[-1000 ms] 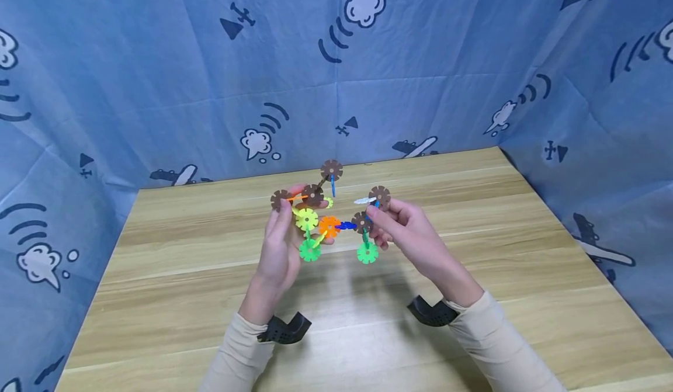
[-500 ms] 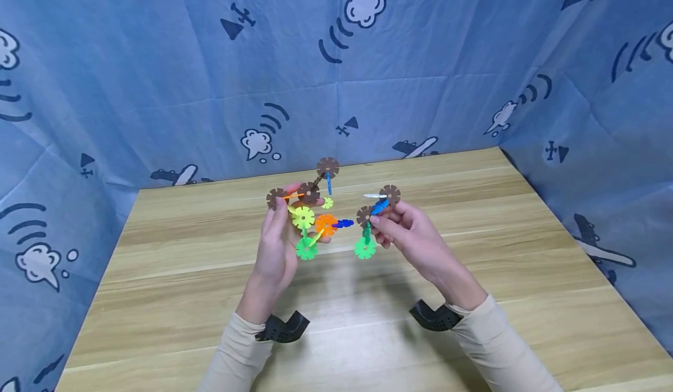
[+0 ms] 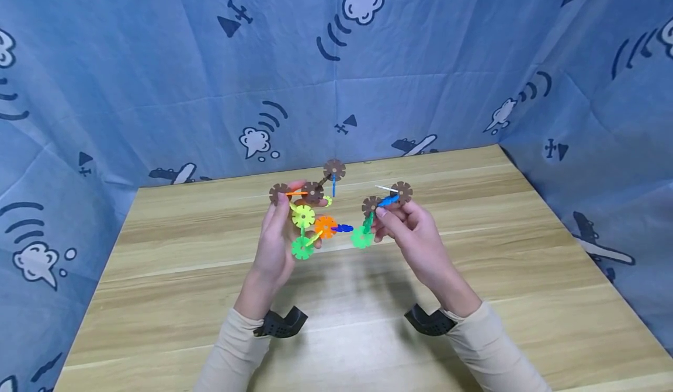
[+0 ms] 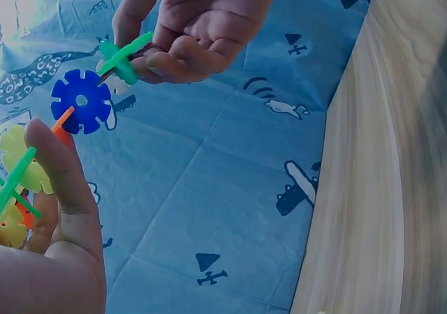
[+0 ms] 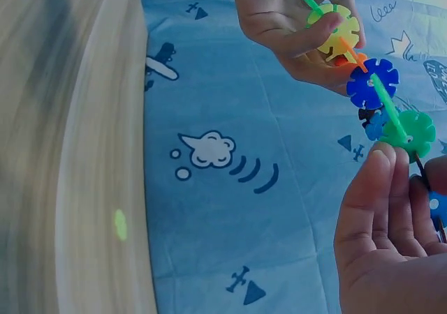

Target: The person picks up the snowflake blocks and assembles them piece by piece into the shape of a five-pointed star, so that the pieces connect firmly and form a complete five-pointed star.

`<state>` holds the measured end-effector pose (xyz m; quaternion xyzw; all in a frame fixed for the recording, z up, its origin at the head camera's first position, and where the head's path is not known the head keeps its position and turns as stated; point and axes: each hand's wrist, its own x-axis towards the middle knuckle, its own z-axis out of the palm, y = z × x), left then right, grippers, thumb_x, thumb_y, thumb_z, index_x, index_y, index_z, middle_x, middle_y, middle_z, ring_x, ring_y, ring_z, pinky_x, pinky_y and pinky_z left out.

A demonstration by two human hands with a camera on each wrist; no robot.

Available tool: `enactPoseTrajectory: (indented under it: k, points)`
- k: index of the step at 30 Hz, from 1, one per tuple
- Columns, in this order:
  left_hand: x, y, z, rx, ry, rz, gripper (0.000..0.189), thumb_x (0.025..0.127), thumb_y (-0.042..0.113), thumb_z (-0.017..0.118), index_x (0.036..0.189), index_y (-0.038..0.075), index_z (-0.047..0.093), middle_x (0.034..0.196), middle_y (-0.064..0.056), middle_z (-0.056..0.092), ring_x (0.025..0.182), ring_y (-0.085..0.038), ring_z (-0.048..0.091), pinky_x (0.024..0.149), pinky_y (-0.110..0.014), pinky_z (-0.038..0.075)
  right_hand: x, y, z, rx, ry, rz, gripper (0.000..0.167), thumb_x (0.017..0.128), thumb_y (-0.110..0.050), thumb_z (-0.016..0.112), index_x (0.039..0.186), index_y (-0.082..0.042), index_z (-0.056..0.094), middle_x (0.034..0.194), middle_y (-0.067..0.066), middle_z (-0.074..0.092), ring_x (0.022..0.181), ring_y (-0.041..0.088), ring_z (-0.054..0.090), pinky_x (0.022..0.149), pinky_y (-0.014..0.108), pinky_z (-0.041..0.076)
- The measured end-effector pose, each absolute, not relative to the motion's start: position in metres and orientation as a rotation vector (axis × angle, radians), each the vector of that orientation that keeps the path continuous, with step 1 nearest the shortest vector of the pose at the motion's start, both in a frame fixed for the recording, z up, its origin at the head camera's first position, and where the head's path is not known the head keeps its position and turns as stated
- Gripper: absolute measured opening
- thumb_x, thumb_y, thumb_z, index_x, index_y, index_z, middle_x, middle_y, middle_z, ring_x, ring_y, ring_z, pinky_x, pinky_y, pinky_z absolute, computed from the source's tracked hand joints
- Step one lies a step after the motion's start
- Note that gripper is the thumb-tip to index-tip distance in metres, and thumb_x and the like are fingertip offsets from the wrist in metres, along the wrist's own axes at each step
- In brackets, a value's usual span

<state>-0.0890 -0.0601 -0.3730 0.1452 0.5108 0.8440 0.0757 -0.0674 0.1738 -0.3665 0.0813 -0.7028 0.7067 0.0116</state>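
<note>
My left hand [image 3: 276,246] grips a chain of notched plastic snowflake discs. In that chain are brown discs [image 3: 312,193], a yellow disc [image 3: 303,217], a green disc [image 3: 302,247], an orange disc [image 3: 326,226] and, at its right end, a dark blue disc [image 4: 81,101]. My right hand [image 3: 417,237] pinches a smaller group of discs between thumb and fingers. This group shows two brown discs [image 3: 402,192], a blue disc [image 3: 388,201], a white disc [image 3: 386,188] seen edge-on, and green discs [image 3: 362,237]. A small gap parts the two groups in the head view.
Both hands are above a wooden table [image 3: 173,275]. Blue patterned cloth [image 3: 294,41] hangs behind it and along its sides. Each wrist wears a black mount [image 3: 284,323] over a light sleeve.
The right-hand group overlapped the dark blue disc's end earlier and has come away to the right. Its lower green disc has swung up and left as the group tilted. The left hand barely moved.
</note>
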Motion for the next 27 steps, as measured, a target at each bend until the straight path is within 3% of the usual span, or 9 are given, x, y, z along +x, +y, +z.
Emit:
enactPoseTrajectory:
  k: [11, 16, 21, 27]
  points:
    - [-0.0871, -0.0597, -0.375, 0.387, 1.544, 2.499, 0.049, 0.108, 0.052, 0.032, 0.144, 0.02, 0.043, 0.117, -0.004, 0.067, 0.079, -0.016, 0.058, 0.056, -0.026, 0.054, -0.0704, 0.1704, -0.3618, 0.234, -2.201, 2.155, 0.016, 0.103, -0.014, 0.058, 0.106, 0.002, 0.057, 0.084, 0.002, 0.068, 0.076, 0.016, 0.066, 0.071, 0.031, 0.061]
    - [-0.0868, -0.0583, -0.3757, 0.359, 1.581, 2.48, 0.046, 0.108, 0.052, 0.032, 0.141, 0.023, 0.046, 0.119, -0.006, 0.066, 0.091, -0.019, 0.057, 0.06, -0.026, 0.053, -0.0711, 0.168, -0.3626, 0.239, -2.206, 2.148, 0.016, 0.103, -0.012, 0.059, 0.107, 0.003, 0.056, 0.083, 0.001, 0.069, 0.075, 0.015, 0.066, 0.068, 0.03, 0.06]
    - [-0.0888, -0.0573, -0.3758, 0.381, 1.644, 2.478, 0.052, 0.108, 0.051, 0.032, 0.143, 0.015, 0.044, 0.115, -0.008, 0.066, 0.101, -0.02, 0.062, 0.066, -0.027, 0.057, -0.0707, 0.1692, -0.3658, 0.277, -2.211, 2.155, 0.016, 0.103, -0.011, 0.058, 0.108, 0.004, 0.055, 0.083, 0.0, 0.07, 0.074, 0.014, 0.067, 0.067, 0.03, 0.061]
    - [-0.0909, -0.0548, -0.3752, 0.391, 1.663, 2.442, 0.046, 0.109, 0.05, 0.031, 0.138, 0.018, 0.047, 0.109, -0.007, 0.067, 0.083, -0.017, 0.062, 0.052, -0.025, 0.055, -0.0691, 0.1705, -0.3673, 0.26, -2.212, 2.179, 0.015, 0.103, -0.011, 0.058, 0.109, 0.003, 0.055, 0.084, -0.002, 0.071, 0.078, 0.013, 0.067, 0.071, 0.028, 0.061]
